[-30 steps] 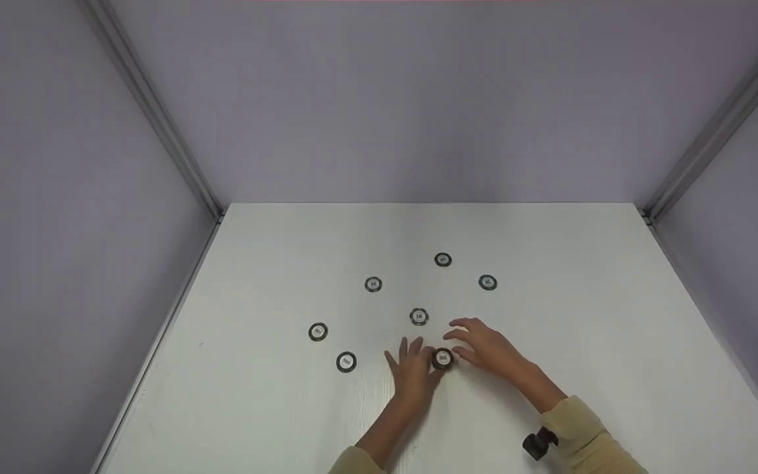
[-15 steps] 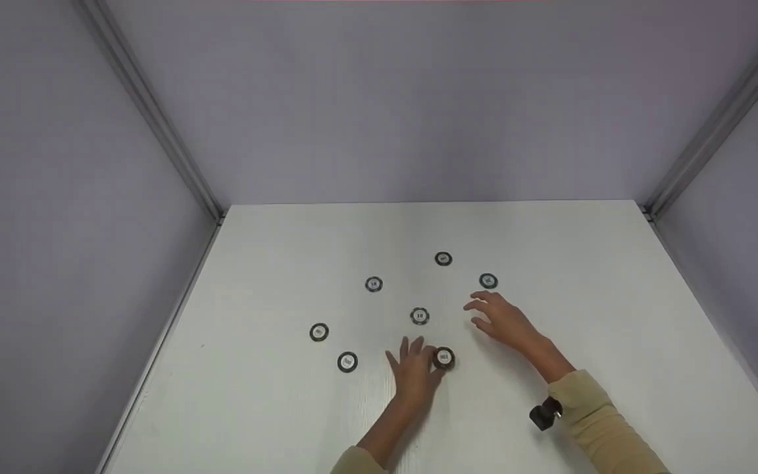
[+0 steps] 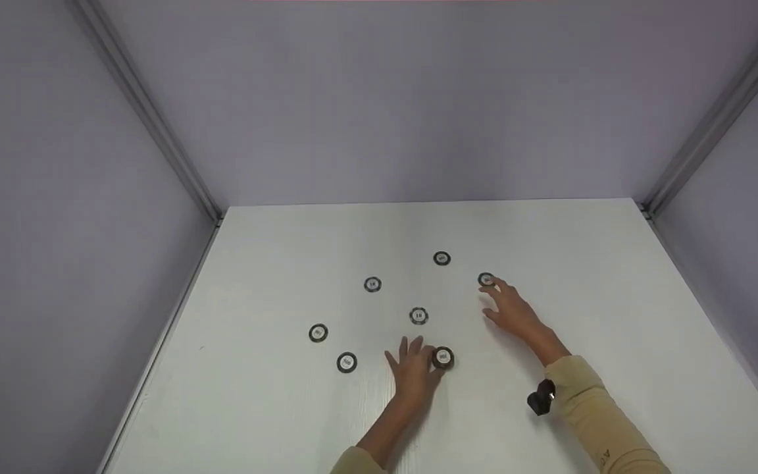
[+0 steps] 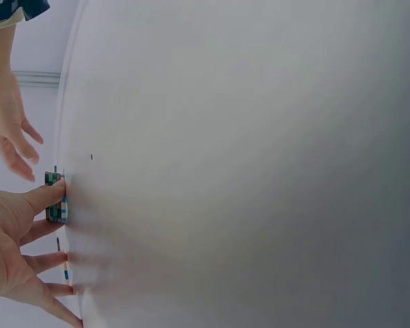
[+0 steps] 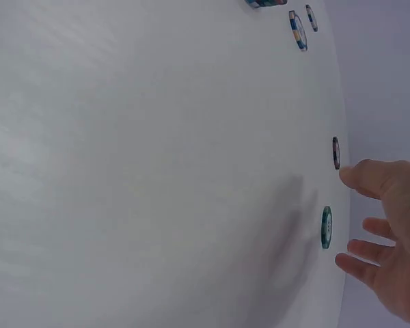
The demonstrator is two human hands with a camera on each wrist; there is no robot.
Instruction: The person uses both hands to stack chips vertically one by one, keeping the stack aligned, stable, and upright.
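Head view shows our right hand (image 3: 514,309) now at the far-right chip (image 3: 486,280), fingertips just reaching its near edge; a second ago this hand sat beside the small chip stack (image 3: 443,357) near the middle, so it has left the stack and travelled away to the right and far side. Its fingers are spread and relaxed, holding nothing, and the right wrist view confirms the open fingers (image 5: 369,266) just short of the green-edged chip (image 5: 326,227). Our left hand (image 3: 412,372) has not moved: it lies flat on the white table (image 3: 274,408), fingers straight, thumb side touching the stack. Judging by this, the stack stays steadied while we go for the next loose chip. Five other single chips lie scattered, among them the centre chip (image 3: 418,316) and the near-left chip (image 3: 347,362)
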